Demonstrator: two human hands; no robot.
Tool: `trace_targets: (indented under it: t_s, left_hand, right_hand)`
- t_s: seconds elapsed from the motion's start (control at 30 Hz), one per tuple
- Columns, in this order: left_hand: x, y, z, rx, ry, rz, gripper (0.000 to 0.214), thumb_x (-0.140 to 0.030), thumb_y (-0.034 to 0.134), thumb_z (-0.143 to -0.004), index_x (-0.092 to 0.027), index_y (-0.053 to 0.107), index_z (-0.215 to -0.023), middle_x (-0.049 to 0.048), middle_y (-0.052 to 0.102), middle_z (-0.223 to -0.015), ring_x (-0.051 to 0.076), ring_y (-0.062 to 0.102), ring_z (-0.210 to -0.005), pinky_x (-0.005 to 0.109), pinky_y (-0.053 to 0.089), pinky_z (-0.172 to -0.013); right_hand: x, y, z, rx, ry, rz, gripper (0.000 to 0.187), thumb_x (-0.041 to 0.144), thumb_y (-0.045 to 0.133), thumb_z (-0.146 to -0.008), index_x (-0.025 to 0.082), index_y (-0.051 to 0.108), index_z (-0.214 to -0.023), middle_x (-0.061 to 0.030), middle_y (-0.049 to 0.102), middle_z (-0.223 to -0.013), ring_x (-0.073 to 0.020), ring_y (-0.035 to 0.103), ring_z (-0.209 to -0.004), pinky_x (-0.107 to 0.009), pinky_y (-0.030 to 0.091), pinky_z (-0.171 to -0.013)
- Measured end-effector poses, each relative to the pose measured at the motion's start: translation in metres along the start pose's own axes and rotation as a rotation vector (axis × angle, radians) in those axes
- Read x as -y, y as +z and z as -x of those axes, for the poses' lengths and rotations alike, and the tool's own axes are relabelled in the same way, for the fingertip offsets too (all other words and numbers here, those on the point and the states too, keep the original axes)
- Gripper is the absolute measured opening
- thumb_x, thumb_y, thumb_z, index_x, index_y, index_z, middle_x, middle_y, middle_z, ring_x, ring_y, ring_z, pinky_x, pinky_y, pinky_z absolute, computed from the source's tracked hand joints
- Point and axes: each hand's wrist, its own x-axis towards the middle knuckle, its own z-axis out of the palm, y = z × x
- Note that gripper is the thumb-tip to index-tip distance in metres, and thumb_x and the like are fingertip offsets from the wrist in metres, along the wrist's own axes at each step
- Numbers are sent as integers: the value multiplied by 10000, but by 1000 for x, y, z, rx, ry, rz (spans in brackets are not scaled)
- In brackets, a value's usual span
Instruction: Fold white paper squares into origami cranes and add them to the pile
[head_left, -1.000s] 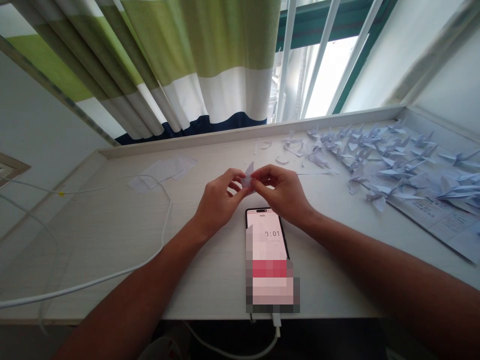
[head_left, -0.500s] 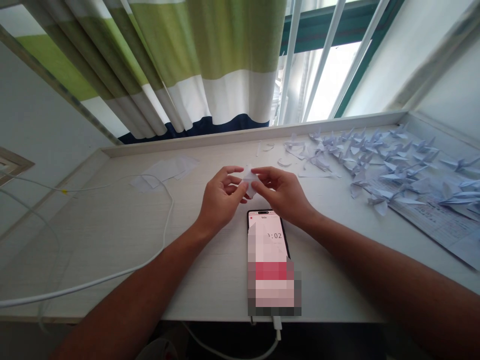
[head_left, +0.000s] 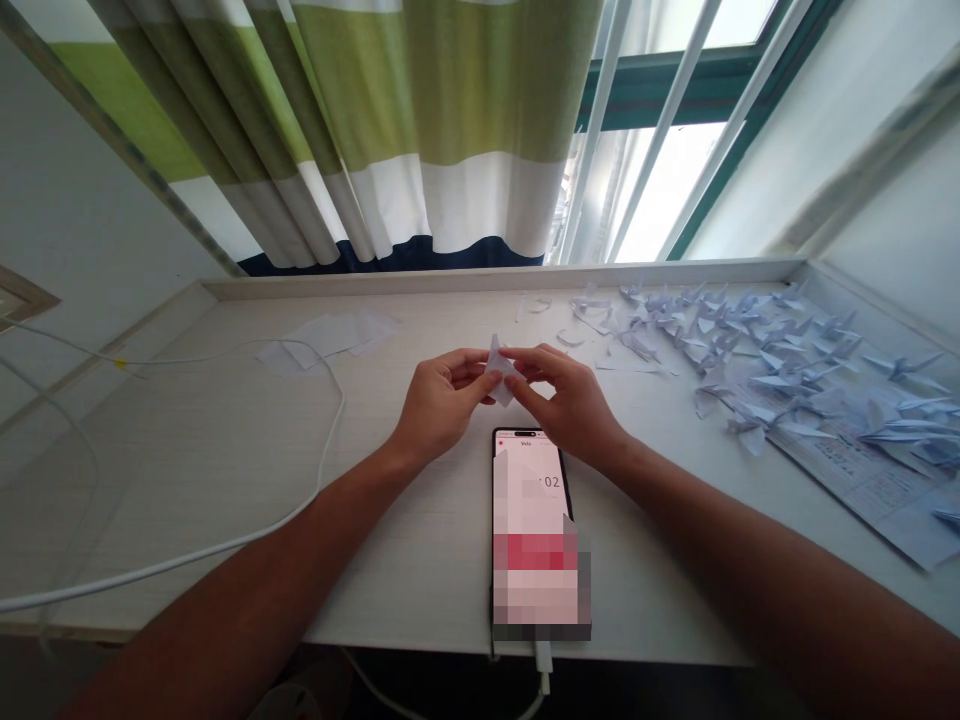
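Observation:
A small folded piece of white paper (head_left: 502, 380) with a pointed top is held between both hands above the middle of the desk. My left hand (head_left: 444, 402) pinches its left side, the thumb on the near face. From the right, my right hand (head_left: 568, 395) grips it with thumb and index finger. The other fingers of both hands are curled behind and partly hidden. Just below the hands lies a phone (head_left: 527, 500) with a lit pink screen, part of it blurred out.
Many folded paper cranes (head_left: 787, 370) cover the right side, some on a printed sheet (head_left: 862, 490). Paper scraps (head_left: 592, 310) lie behind my right hand. Loose white sheets (head_left: 330, 338) rest at back left. A white cable (head_left: 330, 440) loops over the left; another (head_left: 544, 660) plugs into the phone.
The paper's pointed tip now stands higher between my fingers, and my left fingers have closed in on it. The camera view has tilted slightly.

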Motion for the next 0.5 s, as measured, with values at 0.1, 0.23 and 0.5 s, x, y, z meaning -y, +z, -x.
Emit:
trace_targets:
  t_s: [0.1, 0.23, 0.5]
  left_hand:
    - [-1, -1, -1, 4, 0, -5, 383, -397, 844, -772, -132, 762, -1037, 105, 793, -934, 201, 739, -794, 296, 619, -649]
    - [0, -2, -2, 28, 3, -5, 391, -419, 832, -782, -137, 758, -1042, 99, 783, -967, 198, 738, -801, 297, 639, -630]
    - [-1, -1, 1, 58, -61, 36, 532, -419, 841, -779, -174, 680, -1224, 79, 758, -1012, 202, 757, -770, 330, 671, -620]
  right_hand:
    - [-1, 0, 0, 14, -42, 63, 280, 261, 645, -941, 233, 732, -1205, -52, 675, -931, -185, 671, -828, -388, 624, -792]
    - [0, 1, -1, 15, 13, -44, 273, 261, 672, -919, 236, 731, -1185, -47, 675, -953, -187, 686, -874, -389, 640, -825]
    - [1, 2, 0, 8, 33, -94, 248, 239, 689, -900, 237, 733, -1144, -57, 706, -1009, -197, 704, -898, -411, 651, -842]
